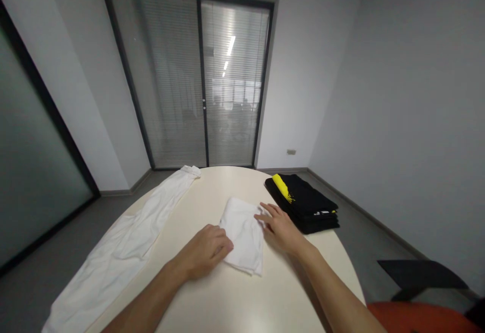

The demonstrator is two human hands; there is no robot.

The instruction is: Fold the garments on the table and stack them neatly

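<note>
A small folded white cloth lies in the middle of the cream round table. My left hand rests on the cloth's left edge with its fingers curled over the fabric. My right hand lies flat at the cloth's right edge, fingers spread and pointing left, touching the fabric. A stack of folded black garments with a yellow patch on top sits just right of my right hand.
A long white garment lies stretched out along the table's left side. A glass sliding door with blinds fills the far wall. An orange seat and a dark chair part are at the lower right.
</note>
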